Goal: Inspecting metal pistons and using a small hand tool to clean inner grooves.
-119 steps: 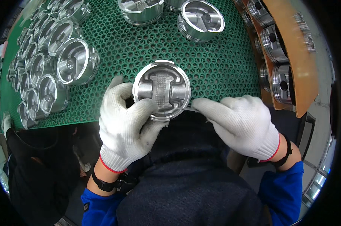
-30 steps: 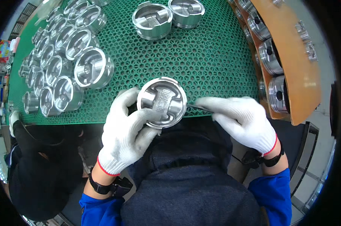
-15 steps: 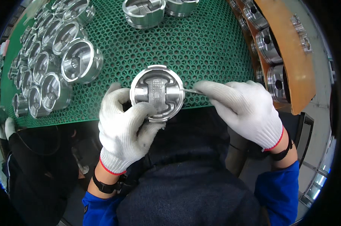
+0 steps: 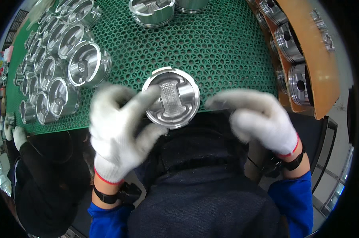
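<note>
A silvery metal piston (image 4: 172, 104) stands at the near edge of the green mat, its hollow side with the cross-webs facing up. My left hand (image 4: 118, 127), in a white knitted glove, is at its left side and smeared by motion. Its fingers are spread, one reaching over the piston's rim and another by the lower edge. My right hand (image 4: 257, 119), also gloved, is off to the piston's right, apart from it. Its fingers are bent together around a thin metal tool, now mostly hidden by the fingers and blur.
Many similar pistons (image 4: 88, 65) stand in rows on the left of the green honeycomb mat (image 4: 211, 47). Another piston (image 4: 152, 14) stands at the far middle. On the right, a brown cardboard box (image 4: 320, 75) holds several pistons. A co-worker's gloved hand (image 4: 20, 138) shows at far left.
The tool in my right hand has come away from the piston's right rim. My left hand has shifted left and its fingers have loosened. The piston has turned slightly.
</note>
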Action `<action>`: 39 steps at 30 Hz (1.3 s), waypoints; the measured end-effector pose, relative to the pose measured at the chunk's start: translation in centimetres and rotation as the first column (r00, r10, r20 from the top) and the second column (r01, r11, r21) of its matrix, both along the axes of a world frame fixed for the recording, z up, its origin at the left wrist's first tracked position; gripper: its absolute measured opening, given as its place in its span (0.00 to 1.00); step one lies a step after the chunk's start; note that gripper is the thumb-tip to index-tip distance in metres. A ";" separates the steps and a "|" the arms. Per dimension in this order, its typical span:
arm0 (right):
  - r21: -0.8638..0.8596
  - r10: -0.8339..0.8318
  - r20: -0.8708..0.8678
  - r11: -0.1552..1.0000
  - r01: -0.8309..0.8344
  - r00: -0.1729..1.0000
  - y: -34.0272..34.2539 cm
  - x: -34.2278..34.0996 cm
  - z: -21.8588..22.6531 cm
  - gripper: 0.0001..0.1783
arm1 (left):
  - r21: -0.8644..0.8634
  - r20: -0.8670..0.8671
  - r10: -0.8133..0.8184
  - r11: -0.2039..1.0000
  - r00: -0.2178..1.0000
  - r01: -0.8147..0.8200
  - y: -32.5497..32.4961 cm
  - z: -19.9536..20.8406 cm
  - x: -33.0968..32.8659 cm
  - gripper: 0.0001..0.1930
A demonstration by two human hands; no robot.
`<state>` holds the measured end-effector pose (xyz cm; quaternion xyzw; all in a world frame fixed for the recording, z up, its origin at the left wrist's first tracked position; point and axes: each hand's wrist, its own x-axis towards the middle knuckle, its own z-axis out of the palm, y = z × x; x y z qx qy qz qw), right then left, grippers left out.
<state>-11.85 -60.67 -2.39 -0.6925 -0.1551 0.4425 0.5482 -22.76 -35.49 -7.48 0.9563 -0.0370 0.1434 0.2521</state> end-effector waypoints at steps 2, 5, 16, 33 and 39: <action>-0.064 -0.149 -0.032 0.987 0.147 0.988 -0.4 0.1 1.1 0.23 | 0.141 0.174 0.050 0.987 0.983 -0.075 -0.6 -0.4 0.7 0.31; -0.116 -0.134 0.166 0.981 0.154 0.977 -1.6 0.3 1.5 0.23 | 0.077 0.211 -0.050 0.996 0.976 0.034 -1.2 -1.1 0.8 0.33; -0.505 0.470 0.840 0.860 0.075 0.272 0.9 1.5 -0.5 0.19 | -0.185 0.092 -0.081 0.978 0.992 0.097 -1.2 -2.0 1.3 0.19; -0.166 0.256 0.644 0.967 -0.194 0.721 0.1 -1.9 -4.0 0.22 | -0.061 0.121 -0.084 0.994 0.989 0.092 -2.0 -1.7 1.9 0.15; 0.171 0.228 -0.309 0.968 -0.182 0.923 1.5 -1.1 -1.0 0.25 | -0.091 0.059 -0.057 0.994 0.997 0.062 -0.9 -0.9 0.1 0.17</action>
